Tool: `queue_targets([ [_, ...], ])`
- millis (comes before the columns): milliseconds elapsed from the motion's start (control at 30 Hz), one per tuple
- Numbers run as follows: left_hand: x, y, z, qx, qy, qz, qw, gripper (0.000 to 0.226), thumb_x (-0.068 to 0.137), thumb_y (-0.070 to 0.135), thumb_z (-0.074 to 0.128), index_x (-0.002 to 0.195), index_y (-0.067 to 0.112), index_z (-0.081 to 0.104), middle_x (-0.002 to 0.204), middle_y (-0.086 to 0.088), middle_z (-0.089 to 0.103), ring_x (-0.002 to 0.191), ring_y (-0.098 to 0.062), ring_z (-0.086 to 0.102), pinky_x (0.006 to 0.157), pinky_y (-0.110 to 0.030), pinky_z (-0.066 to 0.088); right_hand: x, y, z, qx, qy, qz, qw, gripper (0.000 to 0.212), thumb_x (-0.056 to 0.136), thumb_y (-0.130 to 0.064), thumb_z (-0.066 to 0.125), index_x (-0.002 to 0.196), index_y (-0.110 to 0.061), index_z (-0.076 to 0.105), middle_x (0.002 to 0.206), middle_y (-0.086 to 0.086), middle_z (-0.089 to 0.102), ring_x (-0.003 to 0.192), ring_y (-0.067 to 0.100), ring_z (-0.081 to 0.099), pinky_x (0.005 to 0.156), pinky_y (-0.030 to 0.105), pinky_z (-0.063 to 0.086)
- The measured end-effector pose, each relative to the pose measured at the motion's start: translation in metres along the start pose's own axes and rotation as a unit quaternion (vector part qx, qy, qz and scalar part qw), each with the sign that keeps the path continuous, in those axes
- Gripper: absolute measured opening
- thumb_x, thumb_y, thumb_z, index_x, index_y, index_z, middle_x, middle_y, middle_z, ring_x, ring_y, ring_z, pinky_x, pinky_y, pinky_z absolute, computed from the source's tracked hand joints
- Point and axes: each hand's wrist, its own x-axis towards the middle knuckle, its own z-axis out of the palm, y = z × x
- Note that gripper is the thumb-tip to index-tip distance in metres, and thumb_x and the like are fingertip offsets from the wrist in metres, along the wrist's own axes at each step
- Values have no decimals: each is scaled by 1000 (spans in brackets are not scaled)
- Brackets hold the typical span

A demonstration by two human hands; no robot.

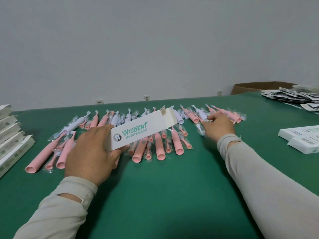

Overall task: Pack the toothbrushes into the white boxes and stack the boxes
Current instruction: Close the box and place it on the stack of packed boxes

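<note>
We grip an open, unfilled white box (138, 131) in our left hand (89, 152), our right hand (218, 125) pinching a small wrapped white piece (200, 129), with a few boxes stacked at left (12, 135) and many toothbrushes (158, 145) unpacked.

Counter (172, 195): you have a green surface spread before you, running from the near edge back to the wall.
Wall (138, 49): plain pale grey, rising straight behind the counter's far edge.
Sockets (146, 97): you can see three small white outlets low on the wall, just above the counter line.
Cardboard carton (255, 87): brown, at your far right, beyond the counter's back edge.
Leaflets (291, 96): a loose black-and-white printed heap lying on the counter's far right corner, near the carton.
</note>
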Motion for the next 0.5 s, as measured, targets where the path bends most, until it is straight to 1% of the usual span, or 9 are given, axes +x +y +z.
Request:
queue_targets([
  [33, 0, 0, 1, 2, 0, 0, 1000, 62, 82, 43, 74, 137, 30, 49, 128, 3, 58, 115, -24, 51, 88, -48, 50, 5, 4, 8, -69, -27, -2, 997, 22, 93, -27, 59, 111, -17, 66, 104, 4, 65, 86, 25, 59, 78, 29, 41],
  [67, 0, 0, 1, 0, 2, 1, 1000, 63, 82, 43, 74, 138, 30, 48, 129, 3, 58, 116, -23, 50, 89, -48, 49, 7, 7, 13, -122, -39, -3, 992, 27, 94, -35, 58, 110, -14, 66, 104, 5, 66, 83, 26, 60, 74, 29, 41],
  [133, -1, -1, 1, 0, 5, 3, 1000, 63, 83, 45, 73, 138, 31, 47, 129, 4, 57, 116, -22, 49, 89, -47, 50, 8, 11, 18, -177, -46, 3, 983, 35, 95, -45, 57, 95, -12, 68, 92, 6, 69, 70, 23, 58, 68, 30, 44],
  [200, -1, -2, 1, 5, 6, 2, 1000, 60, 83, 46, 72, 136, 32, 47, 126, 6, 56, 114, -21, 48, 86, -46, 50, 7, 13, 18, -194, -48, 8, 980, 28, 93, -42, 62, 89, -16, 71, 84, 5, 68, 66, 21, 57, 66, 30, 45],
  [267, -3, -2, 1, 5, 6, 3, 1000, 57, 83, 46, 72, 133, 33, 47, 124, 7, 57, 113, -20, 48, 83, -44, 50, 3, 14, 13, -208, -52, 21, 977, 20, 91, -34, 64, 87, -15, 70, 81, 5, 67, 66, 21, 58, 65, 29, 45],
  [367, -3, 0, 0, 8, 3, 6, 1000, 54, 84, 47, 70, 131, 33, 48, 123, 7, 58, 111, -20, 49, 81, -43, 50, -7, 15, -2, -235, -69, 37, 969, 16, 88, -29, 64, 84, -13, 65, 79, 6, 65, 68, 22, 60, 62, 28, 46],
  [433, -2, -1, 0, 6, 1, 5, 1000, 55, 84, 46, 71, 132, 33, 48, 124, 7, 58, 112, -21, 49, 82, -44, 49, -18, 16, -12, -224, -55, 35, 972, 14, 87, -26, 64, 82, -13, 63, 78, 6, 63, 67, 23, 58, 59, 27, 42],
  [467, -2, -1, 0, 4, -1, 3, 1000, 56, 83, 45, 72, 133, 33, 48, 124, 7, 58, 113, -21, 49, 84, -44, 49, -23, 16, -16, -180, -36, 23, 983, 13, 86, -24, 65, 80, -13, 62, 78, 5, 63, 69, 23, 58, 59, 27, 41],
  [500, -2, -1, 0, 3, -2, 1, 1000, 57, 83, 44, 73, 134, 33, 48, 125, 7, 57, 114, -20, 48, 85, -44, 48, -30, 15, -18, -105, -14, 0, 994, 11, 85, -21, 65, 78, -14, 61, 77, 4, 64, 70, 22, 59, 60, 28, 41],
])
